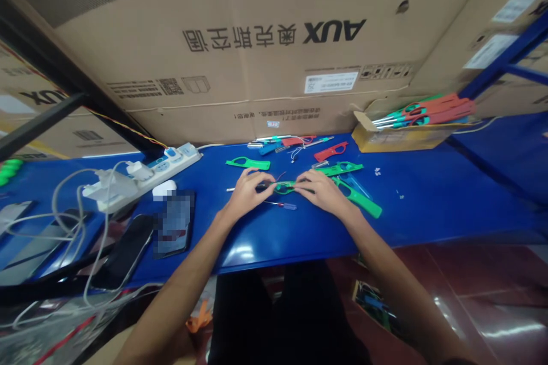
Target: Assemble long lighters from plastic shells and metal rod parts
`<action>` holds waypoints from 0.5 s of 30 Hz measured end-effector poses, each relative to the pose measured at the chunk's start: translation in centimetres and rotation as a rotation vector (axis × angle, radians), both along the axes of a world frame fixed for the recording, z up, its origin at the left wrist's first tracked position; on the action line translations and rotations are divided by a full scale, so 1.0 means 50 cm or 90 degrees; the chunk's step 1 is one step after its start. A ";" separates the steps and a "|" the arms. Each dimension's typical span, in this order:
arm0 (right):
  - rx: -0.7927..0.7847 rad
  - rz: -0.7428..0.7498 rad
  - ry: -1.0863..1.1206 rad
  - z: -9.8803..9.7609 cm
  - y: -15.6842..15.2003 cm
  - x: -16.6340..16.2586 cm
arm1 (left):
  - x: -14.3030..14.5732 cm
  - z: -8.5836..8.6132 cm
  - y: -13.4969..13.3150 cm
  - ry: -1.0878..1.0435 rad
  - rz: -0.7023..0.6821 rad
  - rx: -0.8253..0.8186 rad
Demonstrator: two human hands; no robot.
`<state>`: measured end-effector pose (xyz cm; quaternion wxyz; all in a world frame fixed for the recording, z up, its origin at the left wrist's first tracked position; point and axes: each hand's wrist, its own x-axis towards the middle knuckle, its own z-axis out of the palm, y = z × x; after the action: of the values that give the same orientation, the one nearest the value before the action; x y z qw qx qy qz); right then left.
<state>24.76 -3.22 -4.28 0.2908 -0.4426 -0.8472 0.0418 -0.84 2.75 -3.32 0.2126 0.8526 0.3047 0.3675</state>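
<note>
Between my two hands lies a partly assembled green long-reach lighter (283, 187), its metal tube poking out to the left from under my left hand (252, 189). My left hand is closed, thumb and fingers pinching the lighter near its tube. At the other end my right hand (320, 189) is closed on the handle; my fingers hide most of it. Just below the hands rests a small screwdriver (289, 206) with a purple handle. A loose green half-shell (248, 163) sits beyond my left hand. More green shells (362, 198) lie beside my right hand.
Several lighter parts and a red shell (331, 151) lie at the back of the blue table (432, 194). A carton (398, 140) at the right holds several lighters. To the left are a power strip (149, 179), cables and phones (175, 225). A big cardboard box (257, 74) stands behind.
</note>
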 end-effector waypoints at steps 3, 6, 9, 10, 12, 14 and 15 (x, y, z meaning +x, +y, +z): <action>-0.010 -0.002 -0.023 -0.004 0.002 0.006 | 0.014 -0.009 -0.008 0.030 0.000 0.040; -0.014 0.006 -0.022 -0.006 0.003 0.008 | 0.024 -0.014 -0.014 0.033 -0.005 0.023; -0.016 0.009 -0.018 -0.006 0.002 0.008 | 0.028 -0.016 -0.017 0.068 -0.009 0.019; -0.020 0.009 -0.019 -0.006 0.002 0.008 | 0.028 -0.017 -0.018 0.088 -0.002 0.025; -0.033 0.010 -0.019 -0.006 0.002 0.007 | 0.026 -0.018 -0.017 0.135 0.027 0.048; -0.045 0.014 -0.008 -0.007 0.002 0.007 | 0.024 -0.020 -0.015 0.175 0.063 0.073; -0.050 0.017 0.004 -0.007 0.002 0.007 | 0.023 -0.021 -0.014 0.189 0.074 0.082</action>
<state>25.09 -3.11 -4.65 0.2752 -0.4423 -0.8498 0.0800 0.31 2.06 -4.35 0.0887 0.8903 0.3571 0.2681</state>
